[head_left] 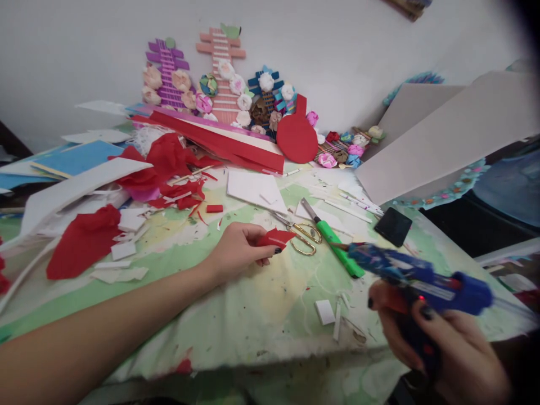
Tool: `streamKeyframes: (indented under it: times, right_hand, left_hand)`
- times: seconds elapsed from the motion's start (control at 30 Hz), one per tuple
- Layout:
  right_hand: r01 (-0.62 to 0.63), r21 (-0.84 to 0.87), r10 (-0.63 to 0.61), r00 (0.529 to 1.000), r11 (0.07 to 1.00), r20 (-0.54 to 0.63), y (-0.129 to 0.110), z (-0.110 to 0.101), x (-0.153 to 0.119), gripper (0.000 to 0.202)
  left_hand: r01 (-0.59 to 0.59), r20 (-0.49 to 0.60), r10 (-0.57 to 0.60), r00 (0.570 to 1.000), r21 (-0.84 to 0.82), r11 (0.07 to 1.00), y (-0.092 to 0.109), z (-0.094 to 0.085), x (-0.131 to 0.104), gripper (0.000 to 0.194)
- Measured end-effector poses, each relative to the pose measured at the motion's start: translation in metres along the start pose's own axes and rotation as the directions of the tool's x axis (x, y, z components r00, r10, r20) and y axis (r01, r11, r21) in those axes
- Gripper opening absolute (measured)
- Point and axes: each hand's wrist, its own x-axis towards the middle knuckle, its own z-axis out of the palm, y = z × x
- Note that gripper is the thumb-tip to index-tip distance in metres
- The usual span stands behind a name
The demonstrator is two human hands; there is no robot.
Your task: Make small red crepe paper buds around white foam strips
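I have the left hand (238, 247) pinching one small red paper piece (276, 237) over the paint-stained tablecloth (270, 332), near mid-view. My right hand (451, 343) grips one blue hot-glue gun (439, 289), its nozzle pointing toward the paper but apart from it. I judge the step in hand to be gluing this piece; the next move calls for a steady pinch, fingertips clear of the nozzle. Outward I count one pair of gold-handled scissors (291, 224), one green utility knife (327, 232), one black flat slab (393, 226), then one red paddle-shaped cutout (297, 139), one purple guitar-shaped decoration (167, 70) and one peach guitar-shaped decoration (221, 50).
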Motion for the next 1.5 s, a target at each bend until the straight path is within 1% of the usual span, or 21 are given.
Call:
streamKeyframes:
  times: [0.07, 0.13, 0.23, 0.33, 0.47, 0.63, 0.83, 1.17, 1.33, 1.5]
  right_hand:
    - [-0.058, 0.095, 0.045, 0.989, 0.994, 0.139, 0.000, 0.020, 0.003, 0.033]
    - [-0.063, 0.125, 0.035, 0.975, 0.990, 0.218, 0.001, 0.036, 0.006, 0.034]
    - [0.000, 0.075, -0.020, 0.966, 0.997, 0.257, 0.004, 0.051, 0.010, 0.037]
    - [0.026, 0.039, -0.035, 0.968, 0.999, 0.250, 0.005, 0.058, 0.012, 0.039]
    - [0.043, 0.006, -0.043, 0.966, 0.999, 0.257, 0.003, 0.061, 0.014, 0.040]
    - [0.078, -0.024, -0.067, 0.956, 0.997, 0.286, 0.007, 0.064, 0.017, 0.053]
    - [0.082, -0.045, -0.064, 0.950, 0.996, 0.307, 0.016, 0.064, 0.020, 0.049]
    - [0.038, -0.051, -0.024, 0.968, 0.998, 0.251, 0.013, 0.066, 0.017, 0.041]
    - [0.092, -0.069, -0.071, 0.963, 0.993, 0.259, 0.018, 0.062, 0.018, 0.047]
    - [0.075, -0.063, -0.060, 0.975, 0.995, 0.214, 0.019, 0.060, 0.017, 0.048]
  left_hand:
    - [-0.008, 0.000, 0.008, 1.000, 0.000, 1.000, 0.000, 0.001, 0.000, 0.001]
    - [-0.014, 0.001, 0.014, 1.000, -0.014, 1.000, 0.000, 0.001, 0.000, 0.007]
    - [-0.009, 0.004, 0.009, 1.000, -0.048, 0.999, -0.001, 0.003, 0.001, 0.010]
    - [-0.006, 0.013, 0.007, 1.000, -0.078, 0.997, -0.003, 0.003, 0.002, 0.007]
    - [-0.011, 0.021, 0.013, 1.000, -0.099, 0.995, -0.005, 0.003, 0.001, 0.008]
    - [-0.015, 0.024, 0.018, 1.000, -0.108, 0.994, -0.004, 0.004, 0.000, 0.005]
    - [-0.025, 0.031, 0.029, 0.999, -0.111, 0.993, -0.004, 0.004, 0.000, 0.006]
    - [-0.022, 0.020, 0.024, 1.000, -0.104, 0.994, -0.003, 0.004, -0.001, 0.005]
    - [-0.048, 0.009, 0.050, 0.999, -0.118, 0.992, -0.003, 0.003, -0.002, 0.005]
    - [-0.055, 0.007, 0.056, 0.998, -0.142, 0.988, -0.005, 0.003, 0.000, 0.004]
